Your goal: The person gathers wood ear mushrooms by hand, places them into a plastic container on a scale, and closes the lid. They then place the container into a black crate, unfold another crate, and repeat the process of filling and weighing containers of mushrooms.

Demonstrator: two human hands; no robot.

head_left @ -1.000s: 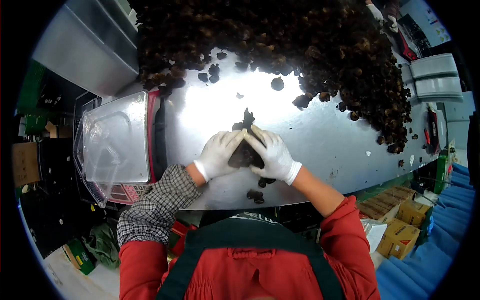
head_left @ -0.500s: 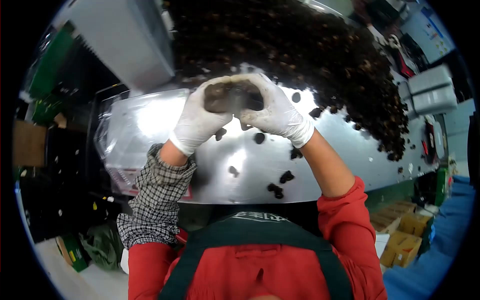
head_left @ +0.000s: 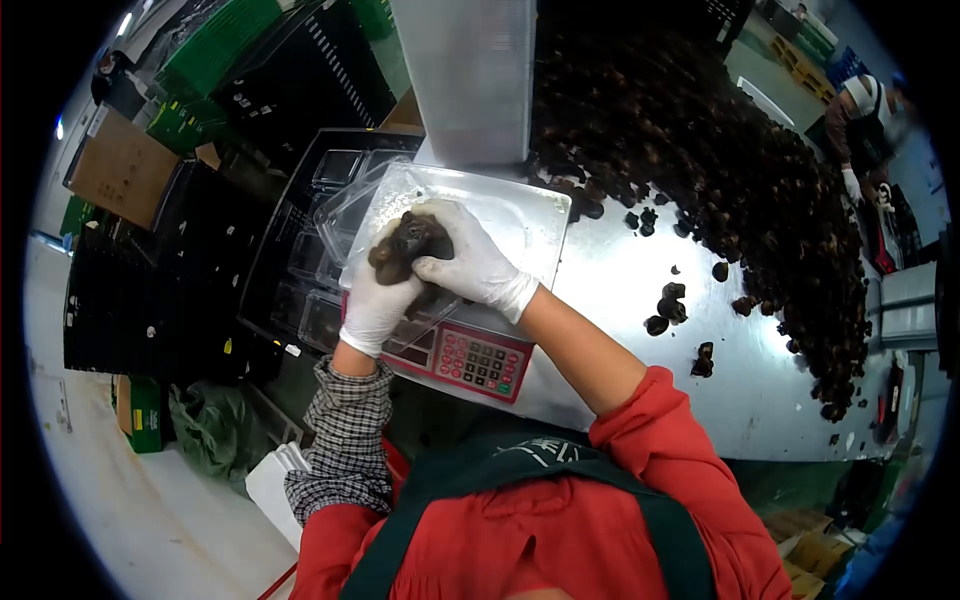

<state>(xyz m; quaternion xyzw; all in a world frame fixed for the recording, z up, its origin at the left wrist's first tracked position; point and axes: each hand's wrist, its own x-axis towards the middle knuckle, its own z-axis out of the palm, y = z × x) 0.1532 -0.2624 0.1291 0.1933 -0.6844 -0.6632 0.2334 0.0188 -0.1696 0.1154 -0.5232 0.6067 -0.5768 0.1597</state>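
Note:
Both white-gloved hands are closed round a clump of dark brown, wrinkled pieces that look like wood ear mushrooms [head_left: 415,240]. My left hand [head_left: 378,305] holds the clump from below and the left; my right hand [head_left: 468,255] grips it from the right. They are over the steel pan [head_left: 535,205] of a weighing scale with a red keypad panel [head_left: 470,362]. A clear plastic container [head_left: 340,215] lies at the pan's left side, partly hidden by my hands.
A large heap of the dark mushrooms [head_left: 690,130] covers the back and right of the steel table [head_left: 610,390], with loose pieces nearer me. A tall translucent bin [head_left: 465,80] stands behind the scale. Clear boxes sit in a black crate [head_left: 275,240] at left. Another person [head_left: 865,125] stands far right.
My view has turned left. Both hands, still round the mushroom clump, have gone from above the bare table to over the scale and the clear container.

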